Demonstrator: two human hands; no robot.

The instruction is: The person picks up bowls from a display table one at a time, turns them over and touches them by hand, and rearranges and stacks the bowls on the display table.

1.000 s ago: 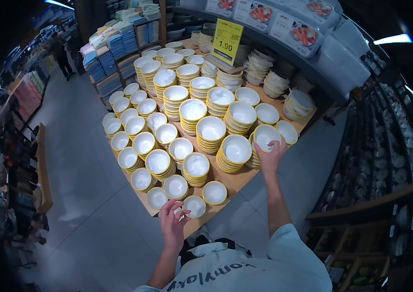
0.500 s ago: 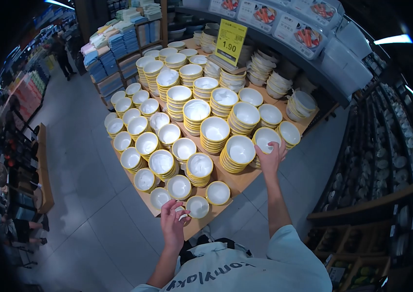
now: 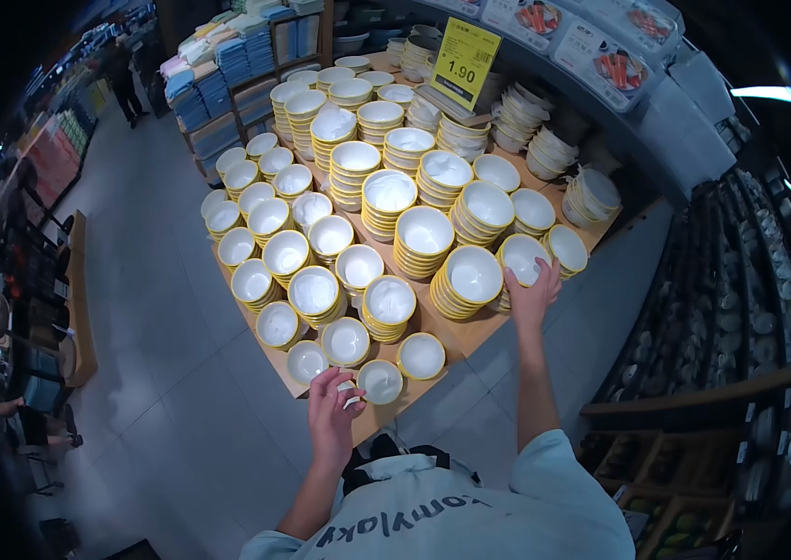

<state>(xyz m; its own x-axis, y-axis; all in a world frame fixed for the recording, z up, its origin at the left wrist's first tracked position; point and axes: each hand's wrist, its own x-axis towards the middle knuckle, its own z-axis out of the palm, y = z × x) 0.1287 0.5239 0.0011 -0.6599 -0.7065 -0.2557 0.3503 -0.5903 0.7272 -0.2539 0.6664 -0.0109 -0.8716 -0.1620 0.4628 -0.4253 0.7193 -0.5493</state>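
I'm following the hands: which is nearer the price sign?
Right. The right hand touches a bowl this side of the price sign; the left hand is farther, by the near corner of the table.

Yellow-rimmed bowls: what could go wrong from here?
The right hand is at the rim of a stacked bowl; a pull might tip that stack or knock the neighbouring stack. The left hand is close to a front bowl, which a nudge could send off the wooden table.
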